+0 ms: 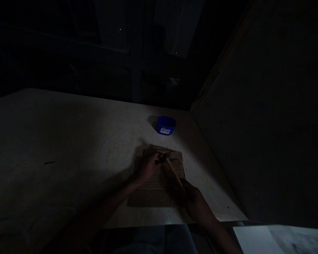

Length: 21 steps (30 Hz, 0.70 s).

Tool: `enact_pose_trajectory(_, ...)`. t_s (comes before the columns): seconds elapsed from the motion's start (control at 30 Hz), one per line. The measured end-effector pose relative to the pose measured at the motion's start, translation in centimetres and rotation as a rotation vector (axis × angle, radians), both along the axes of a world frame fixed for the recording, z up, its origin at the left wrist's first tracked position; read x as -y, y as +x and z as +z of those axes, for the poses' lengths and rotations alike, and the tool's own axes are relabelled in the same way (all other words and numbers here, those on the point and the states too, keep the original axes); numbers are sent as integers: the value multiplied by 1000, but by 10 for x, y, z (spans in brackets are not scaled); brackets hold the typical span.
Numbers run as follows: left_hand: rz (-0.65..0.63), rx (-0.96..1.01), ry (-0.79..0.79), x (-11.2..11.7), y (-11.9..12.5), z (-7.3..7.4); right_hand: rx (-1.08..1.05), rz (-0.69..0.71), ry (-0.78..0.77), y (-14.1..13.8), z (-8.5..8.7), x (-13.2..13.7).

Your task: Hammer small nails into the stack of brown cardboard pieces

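A brown perforated board [151, 195] lies on the pale table [69, 134] in dim light. My left hand [148, 166] rests on the board's upper part with its fingers pinched round something small and dark near a tool's head. My right hand [192, 199] is closed round the wooden handle of a small hammer-like tool [172, 169], whose head sits over the board's top edge next to my left fingers.
A blue plastic tub [166, 125] with a white label stands just beyond the board. A dark panel [267, 141] rises at the table's right side. A thin dark item [49, 163] lies far left. White paper [281, 240] shows bottom right.
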<state>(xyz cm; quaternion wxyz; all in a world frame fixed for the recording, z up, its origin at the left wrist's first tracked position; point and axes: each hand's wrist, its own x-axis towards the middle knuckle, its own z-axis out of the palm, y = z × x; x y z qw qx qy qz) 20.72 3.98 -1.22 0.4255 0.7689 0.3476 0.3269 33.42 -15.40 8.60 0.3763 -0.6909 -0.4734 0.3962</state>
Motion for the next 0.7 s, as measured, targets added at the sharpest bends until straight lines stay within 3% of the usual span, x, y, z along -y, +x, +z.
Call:
enact_pose_trajectory(0.17,32,21,22,-1,0,-2,-16,37,25,-1,0,8)
enact_pose_trajectory(0.27,18,17,41,-1,-2,1,-94,-16,104,0,-6,14)
enact_pose_trajectory(0.47,-47,17,54,0,-3,3,-609,-277,128,22,-39,11)
enact_pose_trajectory(0.57,-65,22,98,2,-2,4,-871,-314,169,41,-56,6)
enact_pose_trajectory(0.7,-74,39,118,4,-2,9,-1053,-312,165,59,-74,2)
